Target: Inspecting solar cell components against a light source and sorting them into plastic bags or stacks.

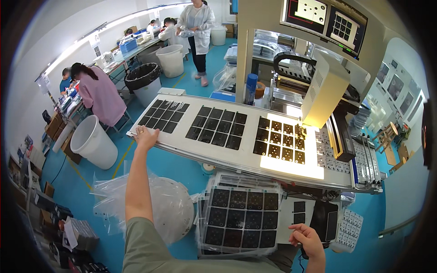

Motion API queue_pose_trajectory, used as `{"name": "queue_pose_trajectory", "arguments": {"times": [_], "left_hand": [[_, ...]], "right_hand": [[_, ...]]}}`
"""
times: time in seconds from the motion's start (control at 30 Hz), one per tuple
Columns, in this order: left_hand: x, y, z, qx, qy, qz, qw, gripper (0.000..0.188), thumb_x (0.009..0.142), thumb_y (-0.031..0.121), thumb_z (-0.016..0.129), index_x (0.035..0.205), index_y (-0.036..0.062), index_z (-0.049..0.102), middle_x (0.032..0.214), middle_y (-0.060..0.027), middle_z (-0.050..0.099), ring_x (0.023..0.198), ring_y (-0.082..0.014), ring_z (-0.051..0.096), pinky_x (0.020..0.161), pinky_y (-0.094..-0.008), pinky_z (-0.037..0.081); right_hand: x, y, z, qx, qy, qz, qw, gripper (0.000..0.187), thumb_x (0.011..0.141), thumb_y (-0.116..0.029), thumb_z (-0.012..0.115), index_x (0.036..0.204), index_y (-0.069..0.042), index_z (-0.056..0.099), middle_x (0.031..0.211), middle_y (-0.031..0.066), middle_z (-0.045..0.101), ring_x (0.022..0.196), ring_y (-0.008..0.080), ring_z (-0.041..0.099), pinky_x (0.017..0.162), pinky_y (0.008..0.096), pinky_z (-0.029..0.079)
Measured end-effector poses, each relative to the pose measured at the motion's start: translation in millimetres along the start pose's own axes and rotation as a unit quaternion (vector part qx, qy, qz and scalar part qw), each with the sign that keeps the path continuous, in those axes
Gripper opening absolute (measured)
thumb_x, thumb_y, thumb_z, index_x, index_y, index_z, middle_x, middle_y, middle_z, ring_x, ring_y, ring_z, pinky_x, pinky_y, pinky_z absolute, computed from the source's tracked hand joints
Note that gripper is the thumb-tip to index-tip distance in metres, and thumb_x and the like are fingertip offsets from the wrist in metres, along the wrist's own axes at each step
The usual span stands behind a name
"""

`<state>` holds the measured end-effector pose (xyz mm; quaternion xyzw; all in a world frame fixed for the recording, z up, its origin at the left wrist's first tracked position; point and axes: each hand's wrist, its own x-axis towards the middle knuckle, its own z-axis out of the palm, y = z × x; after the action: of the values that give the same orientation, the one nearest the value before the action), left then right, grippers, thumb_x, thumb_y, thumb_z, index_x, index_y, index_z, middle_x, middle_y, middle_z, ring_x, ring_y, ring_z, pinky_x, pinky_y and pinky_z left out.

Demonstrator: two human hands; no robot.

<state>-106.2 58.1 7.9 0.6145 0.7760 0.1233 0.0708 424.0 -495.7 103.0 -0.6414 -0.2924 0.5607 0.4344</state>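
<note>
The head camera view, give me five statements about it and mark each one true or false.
1. The left hand is at the left end of the long white table. True.
2. The right hand is touching the lit screen. False: it is low in the picture, far below the screen.
3. Three groups of dark panels lie on the table. True.
4. The standing person wears a pink coat. False: the coat is white.
5. The floor is blue. True.
</note>
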Motion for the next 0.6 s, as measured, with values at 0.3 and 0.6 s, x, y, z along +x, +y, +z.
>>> {"name": "queue_pose_trajectory", "arguments": {"times": [0.3,0.6], "left_hand": [[-10.4,7.3,-0.4,0.01,0.014,0.015,1.0,0.102,0.099,0.068,0.05,0.163,-0.0073,0.025,0.172,-0.0272,0.02,0.163,-0.0389,0.014,0.131,-0.0547,0.01],[-21.3,14.4,6.2,0.029,0.034,0.02,0.999,0.1,0.101,0.068,0.045,0.163,-0.0081,0.023,0.173,-0.0267,0.019,0.163,-0.039,0.013,0.131,-0.0526,0.009]], "right_hand": [[-3.2,3.8,-22.4,0.024,0.026,-0.019,0.999,0.028,0.102,-0.01,0.059,0.126,0.004,0.065,0.086,0.0088,0.072,0.072,0.0128,0.065,0.067,0.0262,0.052],[-8.2,8.6,-42.8,0.042,0.024,-0.036,0.998,0.027,0.102,-0.009,0.058,0.125,0.004,0.065,0.087,0.0087,0.071,0.072,0.0131,0.065,0.066,0.0262,0.052]]}}
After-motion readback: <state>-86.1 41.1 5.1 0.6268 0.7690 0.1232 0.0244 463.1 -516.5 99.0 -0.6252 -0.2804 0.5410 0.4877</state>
